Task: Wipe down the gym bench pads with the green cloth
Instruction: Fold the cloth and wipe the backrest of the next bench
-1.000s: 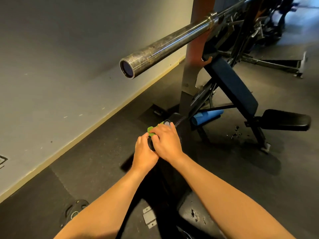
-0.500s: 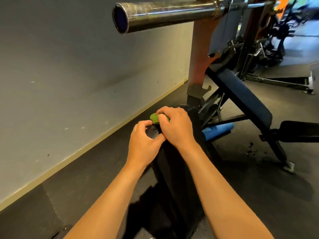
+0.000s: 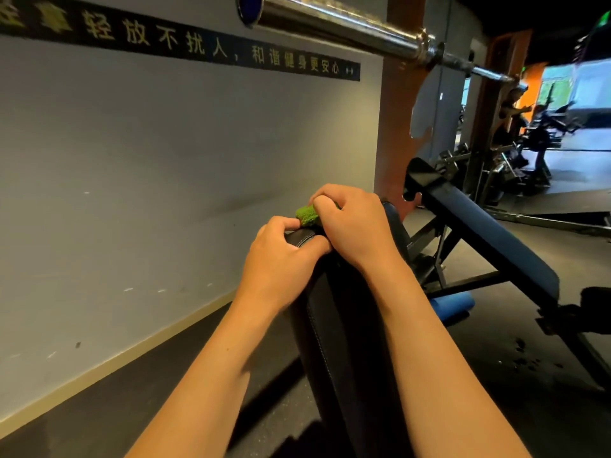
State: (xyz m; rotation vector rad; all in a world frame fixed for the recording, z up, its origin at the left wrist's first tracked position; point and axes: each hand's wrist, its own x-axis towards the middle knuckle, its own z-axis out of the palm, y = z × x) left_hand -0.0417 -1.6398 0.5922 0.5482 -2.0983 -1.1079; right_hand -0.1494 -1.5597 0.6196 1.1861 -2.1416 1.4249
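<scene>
A narrow black bench pad (image 3: 344, 342) with white stitching rises in front of me. My left hand (image 3: 281, 259) grips its top end, thumb and fingers curled round the edge. My right hand (image 3: 350, 223) is curled over the green cloth (image 3: 307, 215), bunched at the top of the pad; only a small green tuft shows left of the fingers. A second, dark blue inclined bench pad (image 3: 489, 236) stands to the right, with its black seat pad (image 3: 595, 302) at the frame's edge.
A steel barbell (image 3: 347, 28) juts out overhead on the orange rack upright (image 3: 400, 104). A grey wall with a lettered strip runs along the left. A blue foam roller (image 3: 453, 307) lies on the dark rubber floor. More gym machines stand at the far right.
The view has tilted upward, so the barbell now sits at the top. Both hands stay together at the pad's top end, the right one still over the green cloth.
</scene>
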